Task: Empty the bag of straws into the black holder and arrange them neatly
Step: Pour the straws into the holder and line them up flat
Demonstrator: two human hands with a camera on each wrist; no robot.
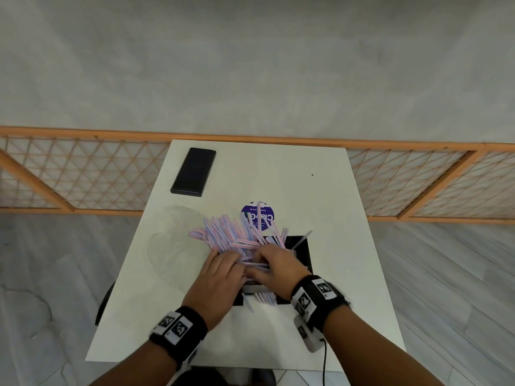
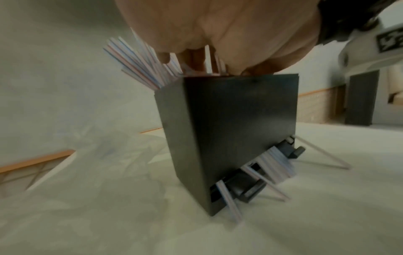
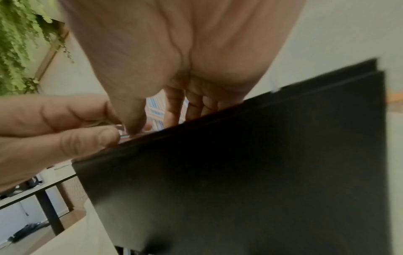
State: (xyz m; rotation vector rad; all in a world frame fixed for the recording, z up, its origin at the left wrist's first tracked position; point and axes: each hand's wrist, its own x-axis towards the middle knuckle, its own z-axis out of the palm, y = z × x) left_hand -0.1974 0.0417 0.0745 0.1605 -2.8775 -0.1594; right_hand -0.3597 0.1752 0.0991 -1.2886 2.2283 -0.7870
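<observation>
Striped straws [image 1: 237, 232] are fanning out over the black holder [image 1: 302, 250] at mid-tabletop [image 1: 348, 274]. We are pinching them with our left hand [image 1: 216, 282] and right hand [image 1: 276, 270] above its rim; better to be squaring small bunches, lowering them gently.

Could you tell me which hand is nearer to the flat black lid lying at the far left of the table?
Left. The left hand sits on the lid's side of the straws; the right hand is further right.
</observation>
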